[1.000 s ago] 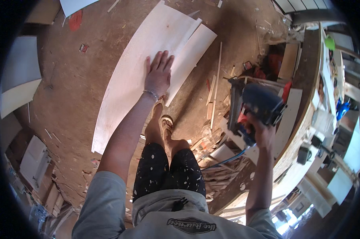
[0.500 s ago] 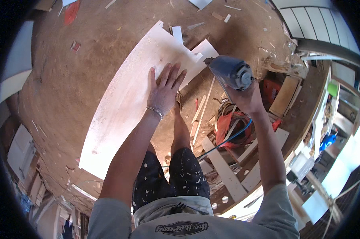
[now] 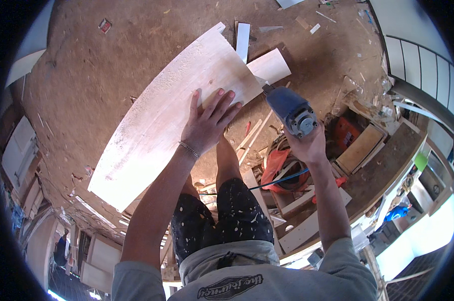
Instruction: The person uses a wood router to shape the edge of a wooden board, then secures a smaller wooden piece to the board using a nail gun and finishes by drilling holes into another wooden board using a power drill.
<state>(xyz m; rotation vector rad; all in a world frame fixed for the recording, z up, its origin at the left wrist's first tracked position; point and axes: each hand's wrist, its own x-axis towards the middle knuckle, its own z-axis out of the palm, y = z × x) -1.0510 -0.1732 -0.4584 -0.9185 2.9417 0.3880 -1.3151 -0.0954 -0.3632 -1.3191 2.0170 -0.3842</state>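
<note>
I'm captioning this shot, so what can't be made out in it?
In the head view:
- Grip of the power tool: covered by the right hand.
- What supports the pale board: hidden beneath it.
- Whether the tool's tip touches the board: too small.
- Grey-white panel, upper left: cut by the dark rim.

matt wooden panel (image 3: 161, 120), metal-capped power tool (image 3: 288, 107), rough dirt floor (image 3: 91, 75), cloth shorts (image 3: 237, 215)

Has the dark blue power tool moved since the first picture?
Yes: the power tool has moved left and forward, judged against the brown panel on the right.
</note>
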